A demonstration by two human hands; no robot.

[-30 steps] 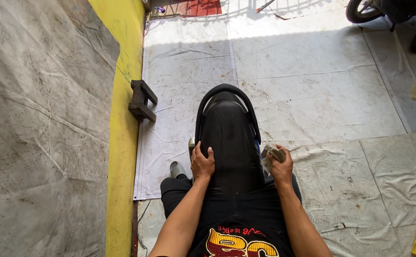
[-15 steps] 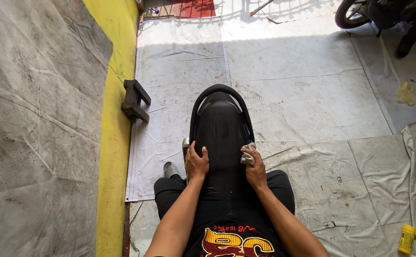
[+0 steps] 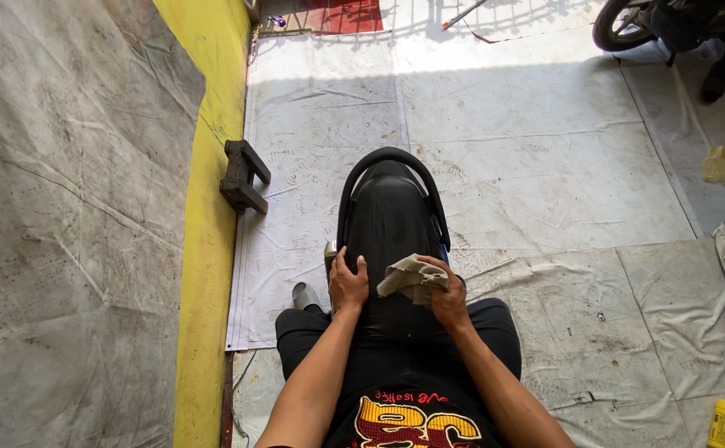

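- The person sits astride a glossy black motorcycle seat (image 3: 391, 224) with a curved black grab rail (image 3: 389, 154) at its far end, both in the middle of the scene.
- The left hand (image 3: 348, 286) lies flat and unclenched on the near left part of the seat, gripping nothing.
- The right hand (image 3: 445, 297) is closed around a crumpled beige cloth (image 3: 408, 278), pressed on the near right part of the seat.
- Judging by the sheen, the far part of the seat looks clean; the cloth sits only at the near end, so how much is wiped I cannot tell.
- A dark wooden block (image 3: 243, 176) lies to the left by the yellow strip (image 3: 205, 274); a yellow bottle (image 3: 722, 423) stands near right on the grey tarpaulin (image 3: 545, 166).
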